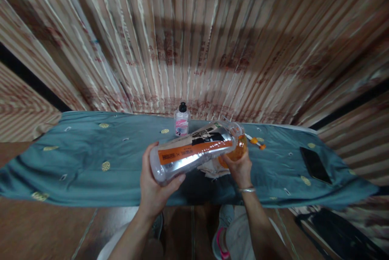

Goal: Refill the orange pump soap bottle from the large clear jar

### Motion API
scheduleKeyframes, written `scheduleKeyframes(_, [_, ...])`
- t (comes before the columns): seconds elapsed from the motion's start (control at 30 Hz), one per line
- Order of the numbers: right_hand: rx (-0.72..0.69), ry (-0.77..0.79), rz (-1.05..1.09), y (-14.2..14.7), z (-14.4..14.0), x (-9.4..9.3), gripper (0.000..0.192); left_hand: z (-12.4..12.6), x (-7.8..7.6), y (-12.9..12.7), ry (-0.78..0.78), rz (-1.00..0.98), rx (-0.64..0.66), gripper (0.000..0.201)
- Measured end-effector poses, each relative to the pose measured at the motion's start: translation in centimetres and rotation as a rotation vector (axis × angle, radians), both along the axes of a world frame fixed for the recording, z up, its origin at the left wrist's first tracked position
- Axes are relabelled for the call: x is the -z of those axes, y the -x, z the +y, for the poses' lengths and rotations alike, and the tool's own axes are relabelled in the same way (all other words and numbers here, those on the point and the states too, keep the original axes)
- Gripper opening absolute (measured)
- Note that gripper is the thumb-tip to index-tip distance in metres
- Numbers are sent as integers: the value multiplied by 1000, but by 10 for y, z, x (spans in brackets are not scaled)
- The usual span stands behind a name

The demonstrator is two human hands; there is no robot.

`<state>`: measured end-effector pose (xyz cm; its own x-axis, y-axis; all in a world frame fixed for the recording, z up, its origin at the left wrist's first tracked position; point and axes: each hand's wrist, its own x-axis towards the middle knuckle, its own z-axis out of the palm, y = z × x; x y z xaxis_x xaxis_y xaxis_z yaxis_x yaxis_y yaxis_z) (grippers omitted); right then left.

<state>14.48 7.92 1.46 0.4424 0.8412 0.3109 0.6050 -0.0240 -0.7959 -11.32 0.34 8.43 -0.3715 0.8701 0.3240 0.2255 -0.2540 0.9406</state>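
My left hand (156, 185) is wrapped round the base of a large clear plastic bottle (194, 150) with a silver, orange and black label. The bottle is tilted, its neck pointing right and slightly up in view. At that neck, my right hand (240, 168) grips an orange container (238, 150), which looks translucent. The bottle's mouth is at or over the container's top; whether they touch I cannot tell. Beneath them a crumpled whitish cloth (214, 166) lies on the table. Behind the tilted bottle stands a small clear bottle (182, 122) with a black cap and pink label.
A teal patterned cloth (82, 150) covers the table. Right of my hands lies a small white-and-orange item (255, 142), and farther right a black phone (315, 164). Pleated curtains (194, 41) hang behind. A dark bag-like object (337, 231) is at the lower right.
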Motion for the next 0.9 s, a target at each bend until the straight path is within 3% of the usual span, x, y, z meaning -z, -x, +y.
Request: scheduleKeyframes(0.9, [2,-24,-50,-2,1,5,83,1,1,0,-20,12,-10,91])
